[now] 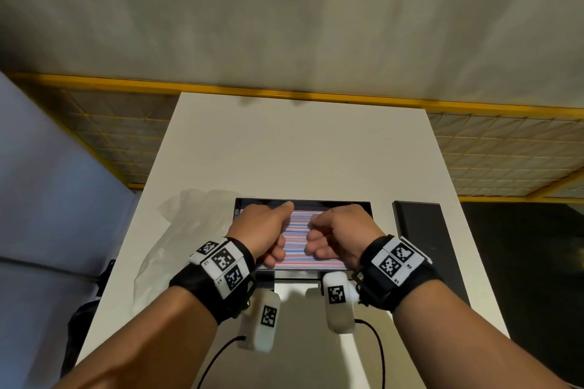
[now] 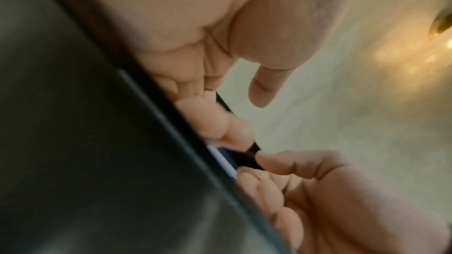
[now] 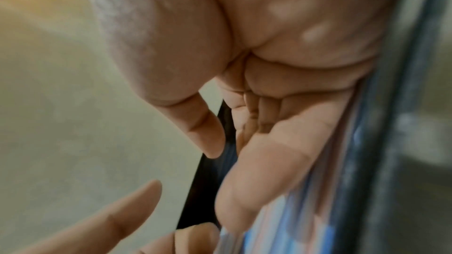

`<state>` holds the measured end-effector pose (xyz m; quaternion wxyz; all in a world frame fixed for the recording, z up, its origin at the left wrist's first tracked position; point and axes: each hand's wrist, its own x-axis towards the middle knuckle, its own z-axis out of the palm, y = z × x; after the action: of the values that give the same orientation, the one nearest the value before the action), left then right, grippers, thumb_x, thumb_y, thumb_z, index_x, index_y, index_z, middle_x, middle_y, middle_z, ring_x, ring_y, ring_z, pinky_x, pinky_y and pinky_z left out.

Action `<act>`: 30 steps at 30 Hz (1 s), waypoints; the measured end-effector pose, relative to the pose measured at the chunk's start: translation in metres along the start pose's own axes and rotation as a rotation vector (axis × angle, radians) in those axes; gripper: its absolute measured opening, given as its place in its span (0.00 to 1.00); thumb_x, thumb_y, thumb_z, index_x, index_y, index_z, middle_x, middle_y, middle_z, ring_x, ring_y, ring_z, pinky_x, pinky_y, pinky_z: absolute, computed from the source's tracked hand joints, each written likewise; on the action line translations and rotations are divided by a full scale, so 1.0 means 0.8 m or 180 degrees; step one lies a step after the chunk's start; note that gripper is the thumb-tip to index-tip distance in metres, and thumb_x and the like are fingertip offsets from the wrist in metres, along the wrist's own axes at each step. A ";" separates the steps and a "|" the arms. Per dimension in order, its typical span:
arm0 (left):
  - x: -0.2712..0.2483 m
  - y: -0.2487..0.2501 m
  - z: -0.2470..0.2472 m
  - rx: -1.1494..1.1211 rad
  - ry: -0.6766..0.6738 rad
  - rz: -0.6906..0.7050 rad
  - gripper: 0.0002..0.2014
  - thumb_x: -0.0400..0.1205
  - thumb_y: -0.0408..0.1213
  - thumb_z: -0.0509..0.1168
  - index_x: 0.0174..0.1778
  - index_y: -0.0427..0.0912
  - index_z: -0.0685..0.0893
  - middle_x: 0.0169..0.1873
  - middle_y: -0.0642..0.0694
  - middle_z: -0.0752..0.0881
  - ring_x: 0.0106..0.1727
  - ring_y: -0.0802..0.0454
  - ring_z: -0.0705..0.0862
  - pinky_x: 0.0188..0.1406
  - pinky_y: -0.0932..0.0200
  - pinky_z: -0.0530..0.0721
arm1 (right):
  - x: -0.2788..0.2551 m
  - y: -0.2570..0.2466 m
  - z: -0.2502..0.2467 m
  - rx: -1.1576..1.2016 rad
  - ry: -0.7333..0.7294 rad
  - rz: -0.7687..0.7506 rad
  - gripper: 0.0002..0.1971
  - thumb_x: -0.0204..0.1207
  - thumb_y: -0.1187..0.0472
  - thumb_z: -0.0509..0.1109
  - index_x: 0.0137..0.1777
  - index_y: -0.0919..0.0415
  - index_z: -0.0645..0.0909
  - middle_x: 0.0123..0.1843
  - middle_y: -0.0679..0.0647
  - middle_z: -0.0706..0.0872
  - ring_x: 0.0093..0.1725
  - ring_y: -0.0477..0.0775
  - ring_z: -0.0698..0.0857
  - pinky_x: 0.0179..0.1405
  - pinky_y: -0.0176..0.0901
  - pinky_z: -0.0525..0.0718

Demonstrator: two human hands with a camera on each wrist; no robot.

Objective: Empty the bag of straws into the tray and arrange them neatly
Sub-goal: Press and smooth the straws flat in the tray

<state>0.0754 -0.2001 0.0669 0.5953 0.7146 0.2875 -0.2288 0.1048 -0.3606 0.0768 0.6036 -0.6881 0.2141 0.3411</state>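
- I see straws (image 1: 297, 238) lying flat in the tray (image 1: 303, 201) on the table (image 1: 300, 151); bag (image 1: 177, 230) discarded left, emptied.
- Left hand (image 1: 262, 230) and right hand (image 1: 339, 230) rest on the straws, fingers (image 3: 264, 171) loosely curled, gripping nothing I can tell — probably levelling rows.

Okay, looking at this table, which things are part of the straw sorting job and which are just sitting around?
Part of the job:
- straws, lying side by side in the tray
- tray, black, holding the straws
- bag, clear plastic, left of the tray
- left hand and right hand, both over the straws

Just lying about:
- black flat panel, right of the tray
- table
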 end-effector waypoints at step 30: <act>0.002 0.004 0.006 0.0021 -0.0131 -0.0248 0.23 0.86 0.62 0.57 0.54 0.43 0.79 0.29 0.37 0.86 0.26 0.41 0.86 0.22 0.61 0.78 | -0.001 0.005 0.006 0.0622 -0.0244 -0.0112 0.05 0.80 0.71 0.65 0.50 0.69 0.82 0.40 0.63 0.89 0.39 0.62 0.92 0.41 0.51 0.92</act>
<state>0.0785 -0.2054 0.0674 0.5894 0.6999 0.3021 -0.2674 0.1007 -0.3564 0.0747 0.6815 -0.6161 0.2109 0.3339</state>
